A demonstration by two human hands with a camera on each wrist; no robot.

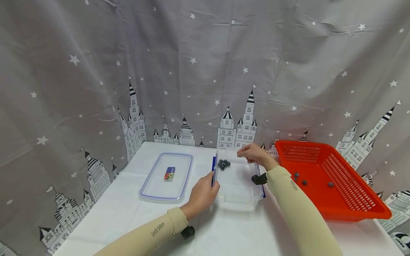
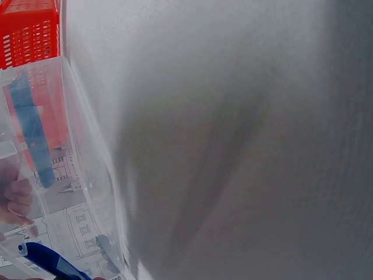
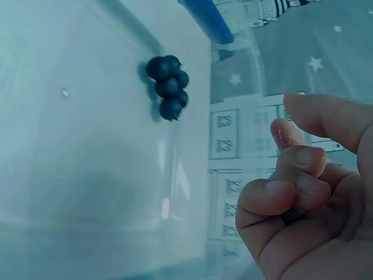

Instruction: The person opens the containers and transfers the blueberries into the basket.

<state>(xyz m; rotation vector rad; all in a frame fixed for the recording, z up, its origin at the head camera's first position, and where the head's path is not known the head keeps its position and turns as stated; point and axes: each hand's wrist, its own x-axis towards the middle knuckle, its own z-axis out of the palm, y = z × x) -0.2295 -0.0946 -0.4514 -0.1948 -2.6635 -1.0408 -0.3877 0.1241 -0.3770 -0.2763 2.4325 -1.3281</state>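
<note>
A clear plastic food container [image 1: 240, 181] with blue side latches stands at the middle of the table. Several blueberries [image 1: 224, 164] lie bunched inside, near its far left corner; they also show as a dark cluster [image 3: 168, 87] in the right wrist view. My left hand [image 1: 203, 192] grips the container's left side by the blue latch [image 2: 52, 261]. Above the far right part of the container hovers my right hand [image 1: 256, 155]. In its wrist view, the thumb and forefinger [image 3: 285, 133] are apart, the other fingers bent inward, and nothing is seen between them.
On the right, a red plastic basket [image 1: 347, 209] holds several loose blueberries [image 1: 330, 184]. A clear lid [image 1: 150, 181] with a blue seal and a colourful label [image 1: 169, 174] lies flat at the left. Behind the white table [image 1: 112, 213] hangs a grey curtain [image 1: 179, 81] printed with castles.
</note>
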